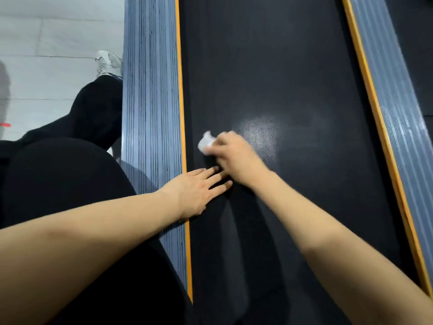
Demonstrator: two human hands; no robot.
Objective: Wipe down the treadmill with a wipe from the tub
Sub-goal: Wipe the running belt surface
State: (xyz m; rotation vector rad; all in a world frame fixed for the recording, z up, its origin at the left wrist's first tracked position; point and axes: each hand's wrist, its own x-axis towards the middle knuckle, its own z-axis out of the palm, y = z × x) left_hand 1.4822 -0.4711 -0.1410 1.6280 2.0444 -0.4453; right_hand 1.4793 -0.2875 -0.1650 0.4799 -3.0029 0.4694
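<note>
The white wipe [206,143] is bunched into a small wad and lies pressed on the black treadmill belt [269,66], close to the belt's left edge. The right hand [236,158] grips it: the fingers are curled round the wad, so that only its left end shows past the fingertips, and the hand is blurred. Just to the right of the wipe on the belt lies a pale, shiny patch [260,134], and the right hand partly covers its near edge.

The left hand [195,192] lies flat on the belt nearer the person than the wipe, fingers straight and slightly spread, holding nothing. Its fingertips reach almost to the right wrist, and its heel rests on the orange strip [181,90] that borders the belt's left edge. Both forearms are bare.

Left of that strip runs a ribbed grey side rail [150,90]; a matching rail [384,90] with its own orange strip borders the belt's right edge. Left of the left rail, the person's leg in black trousers [93,113] ends in a white shoe [109,63] on a pale floor [46,43].
</note>
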